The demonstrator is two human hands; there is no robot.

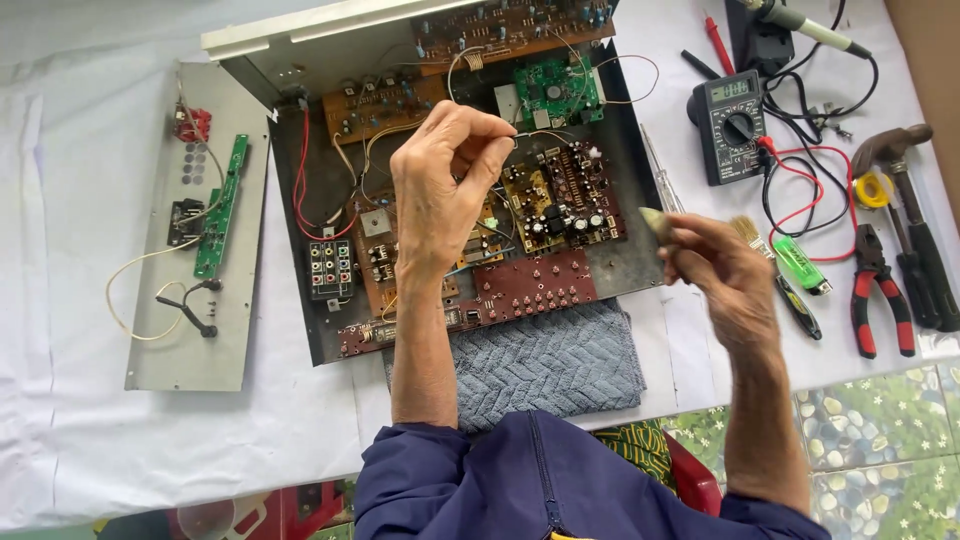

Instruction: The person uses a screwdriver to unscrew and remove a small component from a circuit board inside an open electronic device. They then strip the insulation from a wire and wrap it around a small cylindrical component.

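1. Detached grey panel (160, 330) with green strip board lies near table's left edge; the chassis (300, 250) is already opened, boards exposed.
2. Left hand (440, 190) over the chassis middle, fingers pinched shut on a thin wire (535, 133); wiring not yet tidied, judging by loose leads.
3. Grey towel (550, 365) at the front edge under the chassis.
4. Right hand (720, 275) closed round a tool handle, tip (653, 220) showing.
5. Multimeter (730, 125), pliers (875, 290), hammer (900, 160) crowd the right edge.

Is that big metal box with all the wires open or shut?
Open. The box has no lid, so its circuit boards and wires show. The left hand pinches a wire over them.
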